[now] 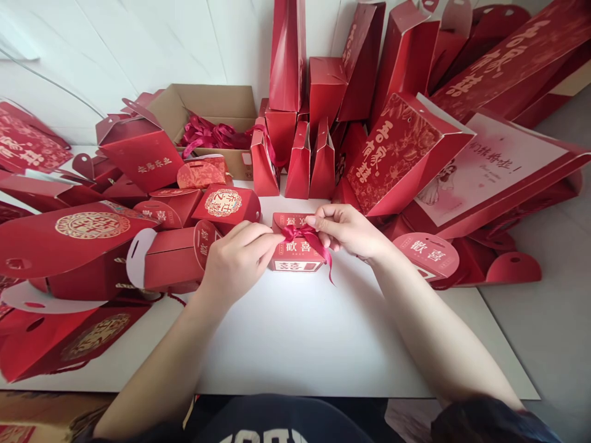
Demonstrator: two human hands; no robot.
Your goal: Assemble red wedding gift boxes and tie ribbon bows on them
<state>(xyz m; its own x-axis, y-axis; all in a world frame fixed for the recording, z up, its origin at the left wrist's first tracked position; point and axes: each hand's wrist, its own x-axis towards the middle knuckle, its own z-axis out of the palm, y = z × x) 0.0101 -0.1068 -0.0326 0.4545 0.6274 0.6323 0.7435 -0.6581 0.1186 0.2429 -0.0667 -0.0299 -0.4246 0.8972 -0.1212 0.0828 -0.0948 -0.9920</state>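
Observation:
A small red gift box (298, 253) with pale printed characters sits on the white table in front of me. Across its top runs a dark red ribbon (301, 232), tied in a bow, with one tail hanging over the front right edge. My left hand (242, 255) pinches the bow's left loop at the box's left side. On the right, my right hand (344, 231) grips the bow's other side between thumb and fingers. Most of the ribbon inside both pinches is hidden.
An open cardboard box (215, 98) at the back holds loose ribbons (215, 132). Red gift boxes (104, 224) crowd the left side, and tall red bags (392, 154) stand at the back and right. The white table (323, 338) ends close to my body.

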